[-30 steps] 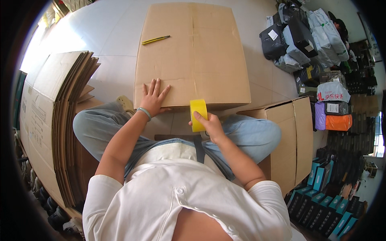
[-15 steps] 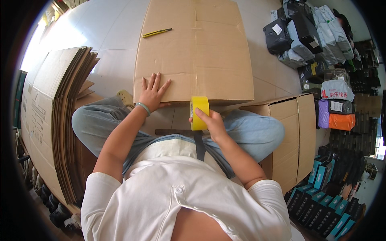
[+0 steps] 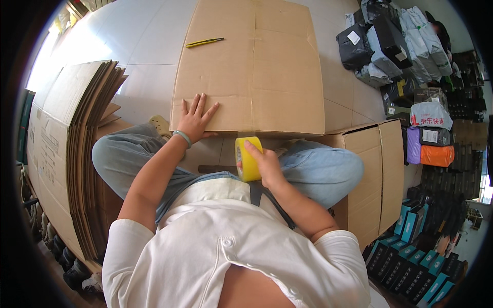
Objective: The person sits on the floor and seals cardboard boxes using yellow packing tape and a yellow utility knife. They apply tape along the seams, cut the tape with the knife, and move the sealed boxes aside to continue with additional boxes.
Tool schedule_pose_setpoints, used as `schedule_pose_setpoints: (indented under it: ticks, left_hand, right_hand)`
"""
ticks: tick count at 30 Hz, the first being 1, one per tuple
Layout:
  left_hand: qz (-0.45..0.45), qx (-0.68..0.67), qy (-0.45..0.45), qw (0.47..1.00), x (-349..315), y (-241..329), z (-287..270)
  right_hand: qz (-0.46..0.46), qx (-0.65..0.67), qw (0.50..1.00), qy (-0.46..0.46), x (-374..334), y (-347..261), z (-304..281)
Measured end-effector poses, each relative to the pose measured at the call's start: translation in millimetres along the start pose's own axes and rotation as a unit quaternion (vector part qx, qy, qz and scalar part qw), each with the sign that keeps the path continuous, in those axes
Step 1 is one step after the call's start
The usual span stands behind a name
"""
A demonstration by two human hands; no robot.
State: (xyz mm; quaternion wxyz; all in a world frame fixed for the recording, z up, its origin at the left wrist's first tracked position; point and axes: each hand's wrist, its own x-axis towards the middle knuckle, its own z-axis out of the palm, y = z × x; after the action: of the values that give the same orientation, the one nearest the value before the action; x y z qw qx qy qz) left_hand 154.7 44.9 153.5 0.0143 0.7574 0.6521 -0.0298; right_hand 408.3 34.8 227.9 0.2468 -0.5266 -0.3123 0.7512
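A large brown cardboard box (image 3: 282, 77) stands on the floor in front of me, with a seam running down the middle of its top. My left hand (image 3: 195, 115) lies flat with spread fingers on its near left corner. In my right hand (image 3: 268, 163) is a roll of yellow packing tape (image 3: 250, 165), gripped with the thumb on its outside. The roll is just below the box's near edge, close to my lap. On the box top, toward the far left, lies a yellow and black utility knife (image 3: 205, 43).
Flattened cardboard boxes (image 3: 82, 154) stand stacked at my left. An open cardboard box (image 3: 372, 177) is beside my right knee. Wrapped parcels (image 3: 382, 43) are piled at the far right, and black and teal boxes (image 3: 411, 267) are stacked at the near right.
My right hand has drawn the tape roll down and slightly left, away from the box's near edge. The box has shifted slightly to the right, with the knife on it. My left hand stays put.
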Motion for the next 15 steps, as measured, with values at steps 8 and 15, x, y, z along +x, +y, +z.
schedule_pose_setpoints:
  ticks: [8,15]
  left_hand:
    - [-0.002,0.008,-0.004,1.000,1.6,0.7,-2.7]
    - [0.003,0.005,0.011,1.000,0.7,-0.8,1.6]
  right_hand:
    - [-0.006,-0.038,0.999,-0.014,-3.3,18.2,-7.3]
    - [-0.032,-0.016,0.999,-0.015,0.3,33.7,-15.2]
